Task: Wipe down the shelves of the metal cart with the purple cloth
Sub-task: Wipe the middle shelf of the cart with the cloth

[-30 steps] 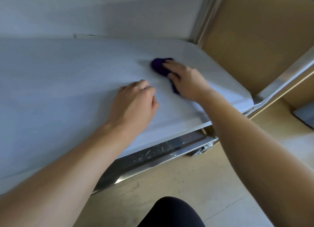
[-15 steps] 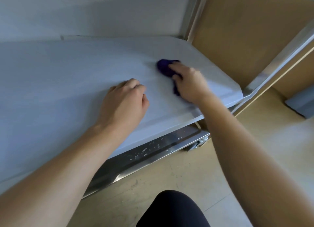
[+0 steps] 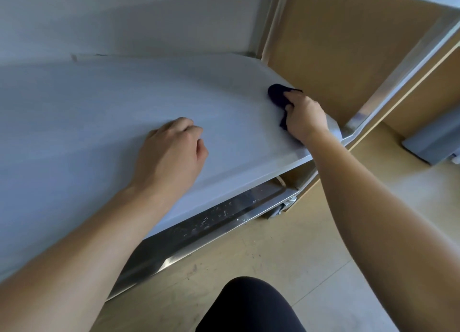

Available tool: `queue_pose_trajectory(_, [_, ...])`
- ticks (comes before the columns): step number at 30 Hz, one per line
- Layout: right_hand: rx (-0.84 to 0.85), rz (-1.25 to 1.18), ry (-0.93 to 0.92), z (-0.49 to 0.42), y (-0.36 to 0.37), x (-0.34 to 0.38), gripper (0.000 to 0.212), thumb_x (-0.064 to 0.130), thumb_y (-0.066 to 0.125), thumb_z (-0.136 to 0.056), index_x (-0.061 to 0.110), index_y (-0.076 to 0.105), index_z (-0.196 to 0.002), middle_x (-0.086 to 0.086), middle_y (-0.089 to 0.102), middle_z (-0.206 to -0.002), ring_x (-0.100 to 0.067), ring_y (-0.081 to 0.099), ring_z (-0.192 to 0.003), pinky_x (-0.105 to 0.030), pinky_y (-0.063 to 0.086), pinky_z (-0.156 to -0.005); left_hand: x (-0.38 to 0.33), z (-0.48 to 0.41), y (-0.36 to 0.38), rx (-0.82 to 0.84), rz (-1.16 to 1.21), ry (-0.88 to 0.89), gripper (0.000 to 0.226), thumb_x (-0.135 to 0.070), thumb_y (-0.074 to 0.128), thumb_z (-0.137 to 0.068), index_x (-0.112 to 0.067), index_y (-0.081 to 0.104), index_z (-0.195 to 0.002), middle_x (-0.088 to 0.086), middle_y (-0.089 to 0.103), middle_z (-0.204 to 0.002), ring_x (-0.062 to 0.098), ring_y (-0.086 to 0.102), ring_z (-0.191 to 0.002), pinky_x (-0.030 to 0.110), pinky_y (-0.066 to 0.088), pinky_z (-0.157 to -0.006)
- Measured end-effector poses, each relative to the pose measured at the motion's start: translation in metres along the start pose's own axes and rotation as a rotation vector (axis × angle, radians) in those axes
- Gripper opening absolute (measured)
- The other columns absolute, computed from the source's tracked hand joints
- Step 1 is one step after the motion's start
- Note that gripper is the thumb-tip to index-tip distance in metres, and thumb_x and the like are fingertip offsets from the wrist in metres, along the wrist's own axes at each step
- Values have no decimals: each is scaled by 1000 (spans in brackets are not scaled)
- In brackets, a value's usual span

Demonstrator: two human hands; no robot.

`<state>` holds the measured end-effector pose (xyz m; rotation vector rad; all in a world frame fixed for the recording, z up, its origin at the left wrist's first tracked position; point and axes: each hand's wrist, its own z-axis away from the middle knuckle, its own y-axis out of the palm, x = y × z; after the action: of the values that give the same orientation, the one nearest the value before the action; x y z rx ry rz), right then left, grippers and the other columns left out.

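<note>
The metal cart's middle shelf [image 3: 87, 112] fills the left and centre of the view, a flat grey sheet. My right hand [image 3: 305, 116] presses the purple cloth [image 3: 277, 95] onto the shelf near its right edge, with the cloth bunched under the fingers and sticking out ahead of them. Resting on the shelf to the left is my left hand [image 3: 171, 155], fingers curled under and nothing visible in it. Below the front edge, the cart's lower shelf [image 3: 211, 222] shows as a dark strip with water drops.
The cart's right upright post [image 3: 270, 20] rises behind the cloth, and a slanted metal frame bar [image 3: 403, 67] runs at the right. A caster wheel [image 3: 281, 208] sits under the corner. A grey object [image 3: 433, 137] lies on the tan floor at right. My dark-clad knee [image 3: 249, 306] is at the bottom.
My right hand has slid the purple cloth rightward across the shelf, from near its middle to the right edge. My left hand has stayed resting on the shelf.
</note>
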<state>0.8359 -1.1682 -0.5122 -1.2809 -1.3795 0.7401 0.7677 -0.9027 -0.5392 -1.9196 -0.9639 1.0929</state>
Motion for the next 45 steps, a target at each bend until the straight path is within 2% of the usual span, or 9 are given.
queue_pose_trajectory(6, [18,-80,-226,17,21,59,43,9,39,-99,19,50,-140,1,42,-150,-30,43,-131,-33,37,-102,4,0,-9,31,76,-48,24,-17,53,-93,-4,70,-104,6,63,-122,29,60,-107,40,47,-92])
queue_pose_trajectory(12, [43,-69,-198,18,22,84,42,5,38,-98,13,50,-138,-6,49,-144,-33,47,-125,-35,40,-96,15,10,-36,131,52,-88,27,-23,51,-93,-8,68,-108,1,58,-128,26,57,-111,38,48,-90])
queue_pose_trajectory(17, [77,-68,-165,17,25,112,39,-2,46,-91,4,54,-129,-13,54,-134,-36,51,-115,-39,43,-90,68,32,-80,94,-76,-185,28,-23,57,-90,-15,69,-114,1,59,-129,30,59,-112,38,48,-92])
queue_pose_trajectory(24, [132,-97,-217,1,53,189,40,1,50,-89,7,52,-129,-13,54,-131,-35,50,-117,-34,41,-88,102,71,-95,127,-87,-191,38,-22,49,-98,-14,56,-135,3,43,-150,18,41,-138,27,31,-111])
queue_pose_trajectory(27, [177,-133,-293,-2,68,239,44,0,50,-89,11,51,-132,-11,55,-130,-33,51,-117,-31,40,-82,101,76,-93,53,-87,-158,39,-23,44,-95,-9,63,-125,10,53,-142,25,49,-132,28,35,-107])
queue_pose_trajectory(31, [237,-176,-401,-2,86,300,49,4,52,-89,18,49,-136,-11,56,-131,-32,52,-118,-31,42,-85,103,84,-107,66,-111,-214,32,-26,47,-96,-12,66,-117,0,55,-137,21,50,-126,40,49,-96])
queue_pose_trajectory(35, [285,-164,-500,4,97,337,44,5,52,-89,17,53,-130,-9,59,-126,-31,54,-113,-29,41,-80,118,98,-128,107,-171,-289,31,-27,46,-96,-17,64,-118,-6,52,-138,18,50,-123,40,50,-91])
queue_pose_trajectory(40, [327,-211,-633,19,99,365,39,6,39,-95,16,53,-130,-9,58,-127,-31,54,-114,-37,44,-93,138,121,-149,114,-265,-431,36,-29,43,-99,-8,59,-122,0,49,-139,23,51,-120,42,45,-96])
queue_pose_trajectory(45, [423,-246,-807,52,97,369,44,15,39,-100,27,43,-142,-2,47,-145,-25,45,-130,-26,31,-103,139,134,-149,84,-315,-460,36,-27,44,-98,-4,61,-120,5,54,-134,26,54,-117,43,46,-92])
